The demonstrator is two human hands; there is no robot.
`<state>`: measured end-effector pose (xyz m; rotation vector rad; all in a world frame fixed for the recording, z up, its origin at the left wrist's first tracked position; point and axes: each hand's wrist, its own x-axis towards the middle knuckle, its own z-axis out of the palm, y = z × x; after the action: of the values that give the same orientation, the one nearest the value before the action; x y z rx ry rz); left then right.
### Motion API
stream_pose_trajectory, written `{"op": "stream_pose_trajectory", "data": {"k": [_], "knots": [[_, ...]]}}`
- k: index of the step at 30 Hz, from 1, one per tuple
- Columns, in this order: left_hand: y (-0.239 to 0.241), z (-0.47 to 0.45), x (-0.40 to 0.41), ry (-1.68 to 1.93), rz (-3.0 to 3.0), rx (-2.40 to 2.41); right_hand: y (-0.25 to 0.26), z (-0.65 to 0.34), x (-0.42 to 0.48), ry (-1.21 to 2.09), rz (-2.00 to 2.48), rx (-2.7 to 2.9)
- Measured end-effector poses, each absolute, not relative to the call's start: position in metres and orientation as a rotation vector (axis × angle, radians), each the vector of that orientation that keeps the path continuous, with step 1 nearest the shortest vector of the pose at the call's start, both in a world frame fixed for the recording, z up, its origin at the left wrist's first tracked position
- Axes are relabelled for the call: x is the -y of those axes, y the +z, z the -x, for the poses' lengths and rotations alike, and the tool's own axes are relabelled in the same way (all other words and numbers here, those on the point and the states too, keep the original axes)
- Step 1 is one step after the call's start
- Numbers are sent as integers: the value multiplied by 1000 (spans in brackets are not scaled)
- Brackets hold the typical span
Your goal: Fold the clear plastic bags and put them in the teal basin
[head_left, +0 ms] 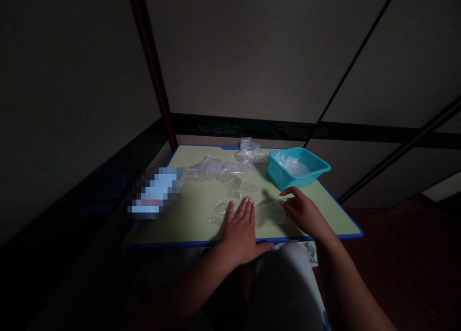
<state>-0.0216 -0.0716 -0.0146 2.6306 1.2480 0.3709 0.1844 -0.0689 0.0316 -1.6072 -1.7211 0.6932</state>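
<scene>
Take the turquoise basin [293, 181] as your landmark: it sits at the right side of the pale, blue-edged table [169, 220], with white and clear plastic [294, 166] inside it. Your left hand [239, 235] is to the near left of the basin, laid flat with the palm down, fingers extended and a little spread, thumb out to the side by the table's near edge; it grasps nothing, and its fingertips press down beside small clear plastic pieces [220, 207]. Your right hand [305, 213] is just on the near side of the basin, its fingers bent and parted, the tips at the right end of a flat clear plastic sheet [270, 212]; you cannot tell whether they pinch it or only touch it. That sheet lies to the near left of the basin, between your two hands. Farther left of the basin stretches a crumpled run of clear plastic [209, 169], more plastic [248, 155] lies close against its left side, and a pixelated bluish object [156, 192] is well to its left
</scene>
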Motion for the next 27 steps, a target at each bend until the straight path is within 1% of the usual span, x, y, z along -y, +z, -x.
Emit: {"op": "stream_pose_trajectory", "data": {"k": [6, 9, 13, 16, 20, 23, 27], "knots": [[-13, 21, 73, 346, -2629, -1243, 56, -153, 63, 679, 1482, 1779], [-11, 21, 74, 397, -2599, -1246, 69, -126, 55, 581, 1478, 1927], [-7, 35, 82, 679, -2372, -1359, 81, -94, 44, 394, 1579, 2054], [-4, 55, 87, 896, -2028, -1234, 82, -78, 38, 363, 1616, 2083], [2, 78, 82, 1022, -1398, -988, 71, -66, 32, 468, 1596, 2108], [9, 86, 70, 1059, -998, -908, 54, -58, 27, 646, 1514, 2103], [16, 90, 58, 1062, -831, -876, 34, -50, 26, 980, 1284, 2042]]}}
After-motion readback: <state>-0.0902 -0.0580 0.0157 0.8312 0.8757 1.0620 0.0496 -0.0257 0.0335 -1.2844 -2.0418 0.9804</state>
